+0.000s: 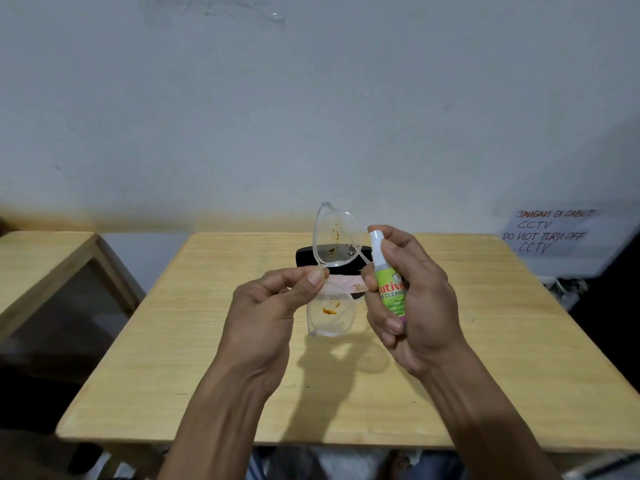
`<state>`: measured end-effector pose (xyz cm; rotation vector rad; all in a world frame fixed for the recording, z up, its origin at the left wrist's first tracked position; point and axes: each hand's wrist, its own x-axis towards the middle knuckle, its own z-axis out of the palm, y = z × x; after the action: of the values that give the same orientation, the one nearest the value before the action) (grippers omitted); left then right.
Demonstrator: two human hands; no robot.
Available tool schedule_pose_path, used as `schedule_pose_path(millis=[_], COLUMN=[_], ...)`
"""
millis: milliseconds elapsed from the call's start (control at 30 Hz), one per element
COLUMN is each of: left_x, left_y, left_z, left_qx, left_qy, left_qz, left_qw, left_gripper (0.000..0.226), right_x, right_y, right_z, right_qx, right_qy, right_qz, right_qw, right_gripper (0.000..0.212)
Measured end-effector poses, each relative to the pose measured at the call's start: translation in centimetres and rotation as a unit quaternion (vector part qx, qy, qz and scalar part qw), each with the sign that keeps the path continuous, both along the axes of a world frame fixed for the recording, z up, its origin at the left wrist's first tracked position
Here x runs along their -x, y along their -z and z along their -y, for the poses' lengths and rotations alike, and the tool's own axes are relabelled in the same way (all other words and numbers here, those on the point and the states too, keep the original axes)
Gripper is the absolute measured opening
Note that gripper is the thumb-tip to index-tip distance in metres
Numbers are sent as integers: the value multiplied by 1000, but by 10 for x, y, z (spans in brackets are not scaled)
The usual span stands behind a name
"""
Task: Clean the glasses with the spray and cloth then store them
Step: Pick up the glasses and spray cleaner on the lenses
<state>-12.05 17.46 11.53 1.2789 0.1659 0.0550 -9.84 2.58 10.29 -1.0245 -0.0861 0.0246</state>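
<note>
**Spray bottle lining up on the smeared lenses**

The left hand (273, 306) is pinching the glasses (332, 268) at the bridge between thumb and forefinger, holding the clear frame on end above the middle of the table (173, 375), one lens up and far, the other down and near. Gripping at the bridge is keeping the fingers off both lenses, so the whole dirty surface is staying exposed to the spray. Orange-brown smears are showing on the upper lens and on the lower one.

The right hand (405, 299) is wrapping its fingers round the spray bottle (388, 278), upright and just right of the glasses, with the forefinger curling over the white nozzle top. That grip is putting the nozzle level with the upper lens and close beside it, which suggests the spraying step is in hand and the wiping is not yet begun.

On the table beyond the hands, a black case (308, 258) is lying with a pale pink cloth (346, 284) just on its near side, both partly hidden by the glasses. They are probably waiting there within easy reach for the wiping and storing

A handwritten notice (550, 232) is hanging on the wall at far right
</note>
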Motion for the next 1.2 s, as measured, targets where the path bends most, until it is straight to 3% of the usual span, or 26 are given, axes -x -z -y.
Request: schedule_pose_path(millis=[500, 633, 733, 967, 1200], left_x=[-11, -14, -17, -20, -18], left_y=[10, 14, 22, 46, 60], left_z=[-5, -13, -20, -24, -32], left_qx=[-10, -33, -50, -106, -104], left_qy=[-9, -43, -83, -138, -157], left_qz=[-19, 1, 28, 38, 32], left_qw=[1000, 999, 995, 984, 982], left_gripper=[21, 9, 12, 22, 17], right_x=[-3, -13, -21, -58, -78], right_y=[13, 39, 51, 82, 101], right_z=[7, 45, 77, 118, 119], right_qx=[104, 292, 365, 418, 445], right_qy=[111, 253, 315, 377, 359], right_qz=[29, 61, 91, 63, 54], right_qw=[988, 920, 871, 824, 819], right_gripper=[25, 25, 28, 28, 28])
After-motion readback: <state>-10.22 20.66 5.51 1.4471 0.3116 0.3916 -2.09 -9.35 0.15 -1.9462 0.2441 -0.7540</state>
